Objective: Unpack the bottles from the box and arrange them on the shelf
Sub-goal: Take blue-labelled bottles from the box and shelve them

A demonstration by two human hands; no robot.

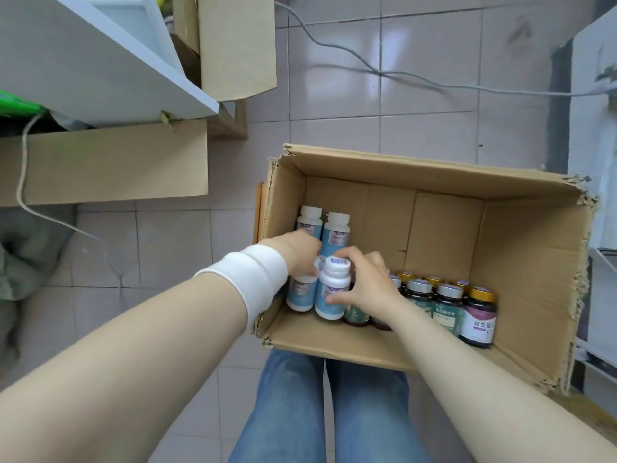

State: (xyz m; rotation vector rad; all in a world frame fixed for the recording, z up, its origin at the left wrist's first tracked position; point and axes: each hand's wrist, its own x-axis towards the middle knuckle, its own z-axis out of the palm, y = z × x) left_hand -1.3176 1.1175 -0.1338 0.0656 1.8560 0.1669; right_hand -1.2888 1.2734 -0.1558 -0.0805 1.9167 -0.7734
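The right hand (pixel 364 282) grips a white plastic bottle with a light blue label (pixel 332 292), with the thumb on its side and the fingers curled over its cap. Just beside it, the left hand (pixel 295 250), which wears a white wristband (pixel 253 279), curls its fingers over the cap of a second white bottle (pixel 300 295). Both bottles are inside the open brown cardboard box (pixel 534 262), near its left wall. At the box's far left corner stand two more white bottles (pixel 337 228). Along its near wall stand dark bottles with silver and gold caps (pixel 447 305). The white shelf (pixel 100 68) is well apart from the box, to its left.
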